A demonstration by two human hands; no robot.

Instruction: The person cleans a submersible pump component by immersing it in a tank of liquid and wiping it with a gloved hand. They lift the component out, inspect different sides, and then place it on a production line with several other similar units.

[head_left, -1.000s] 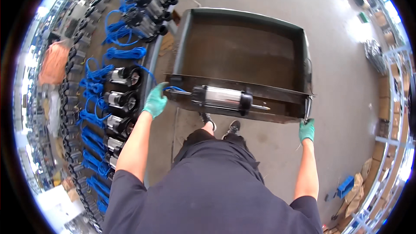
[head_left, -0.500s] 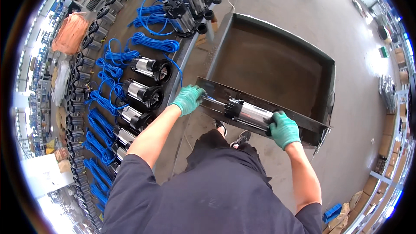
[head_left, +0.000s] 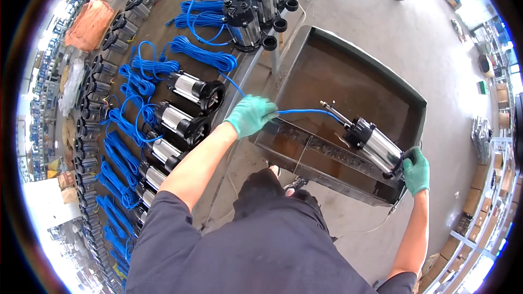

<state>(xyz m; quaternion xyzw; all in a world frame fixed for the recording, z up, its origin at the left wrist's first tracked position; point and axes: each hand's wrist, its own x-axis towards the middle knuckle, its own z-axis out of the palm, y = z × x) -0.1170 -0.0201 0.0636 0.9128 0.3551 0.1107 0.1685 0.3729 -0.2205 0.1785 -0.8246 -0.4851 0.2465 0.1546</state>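
Observation:
A steel-bodied pump motor [head_left: 380, 150] with black ends hangs tilted over a grey metal tank [head_left: 423, 110] of brown water. My right hand [head_left: 417, 171], in a green glove, is closed on its lower right end; the fingertips are partly hidden. From the motor's upper left end, beside a thin metal rod [head_left: 334, 111], a blue cable [head_left: 305, 111] runs to my gloved left hand [head_left: 250, 115]. That hand is closed around the cable near the tank's left side. The cable continues past it to the bench.
On the bench at left lie several similar pump motors [head_left: 177, 117] with coiled blue cables [head_left: 204, 53]. Upright motors [head_left: 241, 24] stand along its far edge, and more line its left side. Orange sheeting [head_left: 90, 24] lies beyond. Shelves with boxes [head_left: 479, 179] are at right.
The pump motor has moved right and tilted, its cable end now over the water. My right hand went right with it. The cable now stretches between the motor and my left hand.

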